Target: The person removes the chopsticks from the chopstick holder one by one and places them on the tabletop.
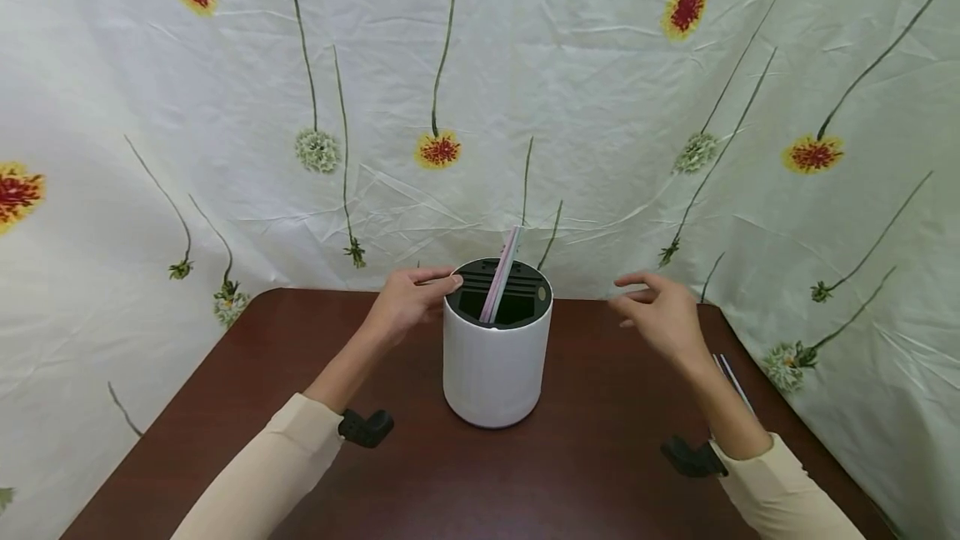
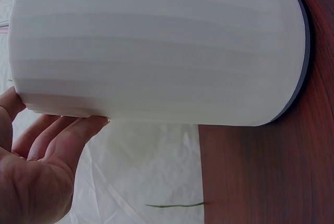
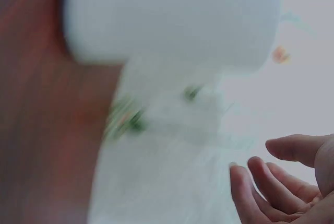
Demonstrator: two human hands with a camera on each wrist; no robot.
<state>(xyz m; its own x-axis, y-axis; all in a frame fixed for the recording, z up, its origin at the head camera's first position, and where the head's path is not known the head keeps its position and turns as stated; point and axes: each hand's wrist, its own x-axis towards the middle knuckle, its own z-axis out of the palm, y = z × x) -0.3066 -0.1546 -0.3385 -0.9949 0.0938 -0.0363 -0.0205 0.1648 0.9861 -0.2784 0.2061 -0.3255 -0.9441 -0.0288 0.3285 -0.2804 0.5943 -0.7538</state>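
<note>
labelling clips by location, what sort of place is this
Probably an improvised indoor tabletop workspace, though the wider room is out of view: a reddish-brown table with a white container standing on it, and a wrinkled white flower-patterned cloth behind and beside it.

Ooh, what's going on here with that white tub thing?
A person's left hand is touching the upper side of a white, round, plastic-looking container with a black top. Thin, straight pink and pale sticks stand slanted in its opening. The right hand is up in the air, apart from the container, holding nothing. The container stands upright on a dark reddish-brown table.
</note>
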